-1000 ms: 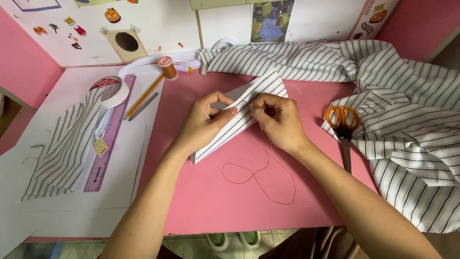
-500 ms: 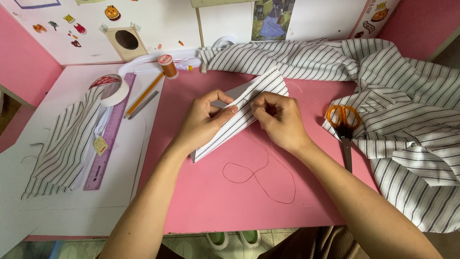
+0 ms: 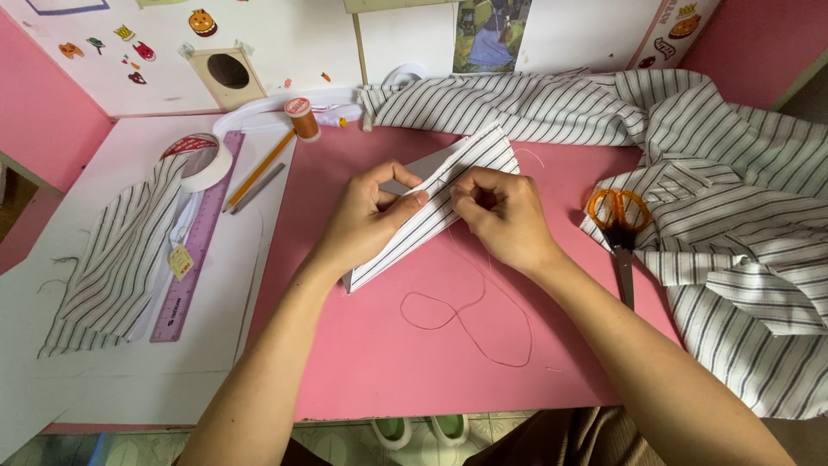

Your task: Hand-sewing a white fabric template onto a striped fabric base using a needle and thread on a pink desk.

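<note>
A folded piece of white cotton fabric with thin dark stripes (image 3: 448,203) lies slantwise on the middle of the pink tabletop (image 3: 362,362), pinned there between both hands so its long folded edge stays flat and lined up. The left hand (image 3: 366,220) presses down on the near side, thumb and fingers clamped over the fold to keep the layers from slipping. The right hand (image 3: 500,216) is bunched tightly at the same edge, fingertips pinched together as if on something very fine; whether a needle sits there is too small to tell. A loop of reddish thread (image 3: 466,324) trails loose on the table just below the hands. Orange-handled scissors (image 3: 619,229) rest to the right, partly on a heap of the same striped cloth (image 3: 733,216). Well to the left lie a purple plastic ruler (image 3: 197,246), a yellow pencil (image 3: 259,170), a roll of white tape (image 3: 203,160) and an orange thread spool (image 3: 302,118).
</note>
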